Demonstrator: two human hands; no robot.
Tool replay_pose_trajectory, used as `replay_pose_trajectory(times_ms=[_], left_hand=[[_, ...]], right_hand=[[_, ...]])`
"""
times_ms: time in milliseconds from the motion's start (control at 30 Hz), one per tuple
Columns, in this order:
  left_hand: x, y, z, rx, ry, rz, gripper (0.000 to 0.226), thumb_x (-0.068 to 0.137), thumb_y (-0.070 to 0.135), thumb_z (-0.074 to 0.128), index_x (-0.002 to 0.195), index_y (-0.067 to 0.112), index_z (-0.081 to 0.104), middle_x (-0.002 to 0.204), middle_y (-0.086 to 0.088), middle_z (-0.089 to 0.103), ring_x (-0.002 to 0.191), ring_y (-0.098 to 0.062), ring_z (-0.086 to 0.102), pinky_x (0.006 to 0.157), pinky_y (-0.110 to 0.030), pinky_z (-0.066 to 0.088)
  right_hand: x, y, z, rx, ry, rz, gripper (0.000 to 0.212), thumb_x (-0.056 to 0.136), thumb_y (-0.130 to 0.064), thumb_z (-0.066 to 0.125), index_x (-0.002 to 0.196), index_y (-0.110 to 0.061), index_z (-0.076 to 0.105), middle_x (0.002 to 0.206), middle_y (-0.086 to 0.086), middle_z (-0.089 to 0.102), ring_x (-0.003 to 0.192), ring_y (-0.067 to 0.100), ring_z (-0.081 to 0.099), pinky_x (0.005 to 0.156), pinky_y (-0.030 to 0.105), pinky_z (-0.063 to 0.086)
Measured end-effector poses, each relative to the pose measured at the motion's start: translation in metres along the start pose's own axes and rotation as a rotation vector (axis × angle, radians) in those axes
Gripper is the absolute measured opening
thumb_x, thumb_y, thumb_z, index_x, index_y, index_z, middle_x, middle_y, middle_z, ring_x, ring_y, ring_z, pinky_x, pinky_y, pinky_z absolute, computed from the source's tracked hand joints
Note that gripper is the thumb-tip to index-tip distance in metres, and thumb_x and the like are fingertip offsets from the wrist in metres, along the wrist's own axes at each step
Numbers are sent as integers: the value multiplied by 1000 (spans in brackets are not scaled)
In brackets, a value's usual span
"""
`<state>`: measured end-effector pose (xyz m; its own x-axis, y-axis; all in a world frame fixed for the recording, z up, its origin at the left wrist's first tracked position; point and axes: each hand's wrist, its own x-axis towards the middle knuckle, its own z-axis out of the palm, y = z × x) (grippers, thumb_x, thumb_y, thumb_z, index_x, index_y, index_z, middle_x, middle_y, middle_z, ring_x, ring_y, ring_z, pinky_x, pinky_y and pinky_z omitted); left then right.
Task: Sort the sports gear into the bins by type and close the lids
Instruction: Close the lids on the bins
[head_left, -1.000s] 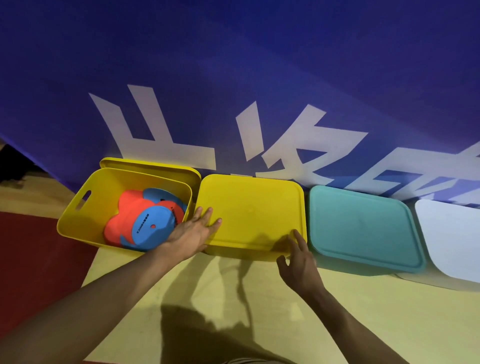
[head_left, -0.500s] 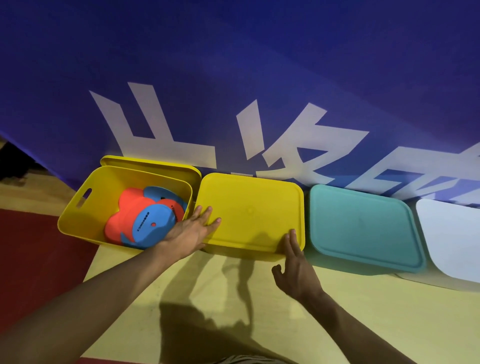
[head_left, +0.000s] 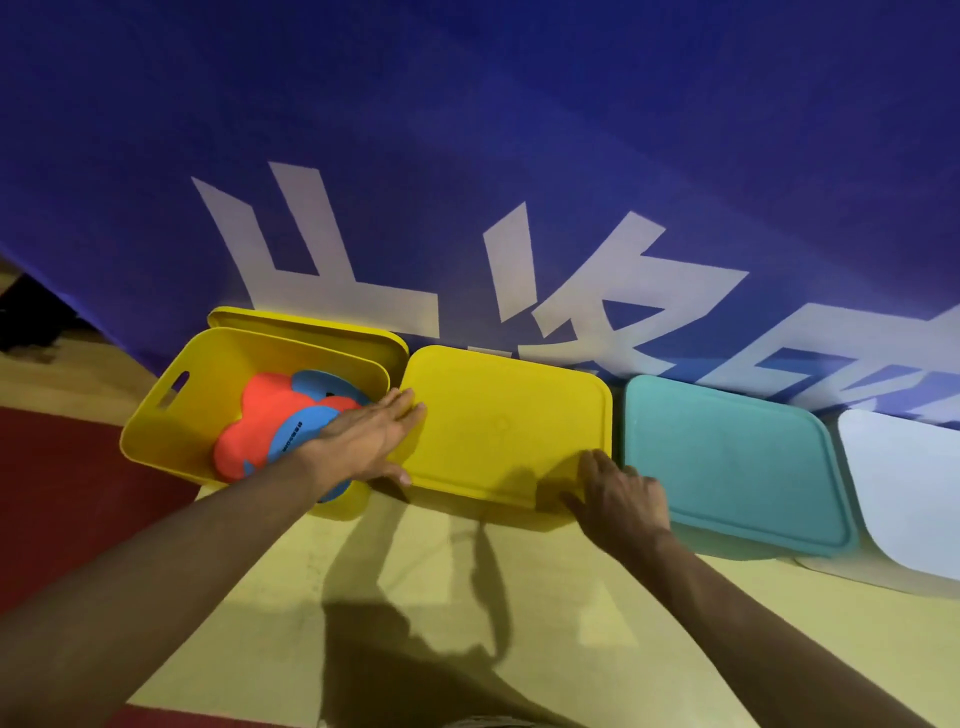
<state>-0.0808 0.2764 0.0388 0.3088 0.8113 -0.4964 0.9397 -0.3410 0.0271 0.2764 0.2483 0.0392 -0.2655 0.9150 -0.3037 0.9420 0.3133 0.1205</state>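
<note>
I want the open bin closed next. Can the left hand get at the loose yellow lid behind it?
Probably yes: the left hand lies flat beside the open bin, and nothing covers the lid against the wall.

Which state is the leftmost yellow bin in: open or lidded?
Open. The leftmost bin shows its inside, with orange and blue gear in it; a yellow lid stands behind it.

Both hands (head_left: 371, 441) (head_left: 621, 493) on yellow lid (head_left: 498, 421)
</note>
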Motion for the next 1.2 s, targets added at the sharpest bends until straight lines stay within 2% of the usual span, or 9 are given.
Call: replay_pose_trajectory(times_ms=[133, 200, 300, 533, 700, 867, 1033, 1133, 1200], left_hand=[[10, -9, -7, 28, -93, 32, 125, 76, 60, 78, 162, 14, 1, 168, -16, -16, 157, -29, -6, 126, -40, 7], [17, -11, -12, 42, -106, 40, 134, 71, 60, 82, 162, 14, -5, 167, -18, -19, 156, -31, -12, 126, -43, 4], [28, -11, -23, 73, -116, 33, 153, 59, 61, 89, 159, 21, -21, 163, -19, -30, 152, -36, -23, 127, -51, 4], [58, -9, -58, 129, -206, 12, 167, 53, 51, 96, 151, 23, -36, 155, -24, -40, 146, -40, -32, 126, -53, -2], [73, -14, -53, 121, -227, 52, 168, 51, 51, 96, 151, 21, -35, 153, -28, -41, 146, -42, -30, 126, -47, -3], [77, -26, -45, 84, -208, 77, 170, 45, 55, 97, 154, 27, -30, 156, -21, -41, 147, -38, -30, 127, -45, 4], [79, -32, -58, -38, -189, 72, 156, 61, 47, 94, 154, 28, -30, 162, -10, -34, 153, -28, -21, 126, -45, 17], [77, -37, -64, -4, -205, 80, 156, 62, 41, 95, 156, 18, -27, 165, -11, -28, 155, -26, -17, 126, -36, 5], [76, -33, -63, 94, -246, 109, 164, 54, 47, 97, 155, 17, -29, 160, -20, -35, 151, -33, -24, 124, -38, -3]], right_hand=[[29, -2, -15, -34, 33, -10, 87, 91, -71, 48, 151, -9, 34, 148, 17, 40, 130, 37, 43, 99, 49, 48], [45, 1, -20, 10, -55, -30, 111, 85, -77, 52, 160, -6, 10, 166, 23, 10, 149, 45, 20, 115, 53, 33], [69, 10, -26, 31, -207, -54, 141, 69, -85, 63, 159, -9, -15, 165, 22, -23, 154, 44, -7, 123, 53, 17], [100, 28, -31, -95, -396, -104, 160, 57, -73, 83, 155, -13, -28, 160, 26, -30, 150, 50, -14, 121, 57, 22], [107, 33, -19, -47, -389, -142, 163, 52, -68, 87, 156, -11, -26, 159, 29, -29, 149, 51, -15, 121, 57, 21], [112, 37, -11, -29, -384, -164, 163, 49, -74, 84, 157, -13, -22, 161, 29, -25, 149, 52, -13, 120, 58, 23], [112, 39, -19, -4, -406, -166, 162, 50, -72, 85, 157, -15, -23, 161, 26, -26, 149, 50, -15, 121, 57, 21], [110, 32, -18, -37, -431, -149, 164, 51, -71, 86, 156, -12, -26, 159, 28, -29, 147, 52, -17, 120, 59, 19], [113, 31, -21, -35, -460, -146, 164, 53, -66, 88, 154, -11, -28, 157, 28, -32, 146, 52, -20, 121, 58, 15]])
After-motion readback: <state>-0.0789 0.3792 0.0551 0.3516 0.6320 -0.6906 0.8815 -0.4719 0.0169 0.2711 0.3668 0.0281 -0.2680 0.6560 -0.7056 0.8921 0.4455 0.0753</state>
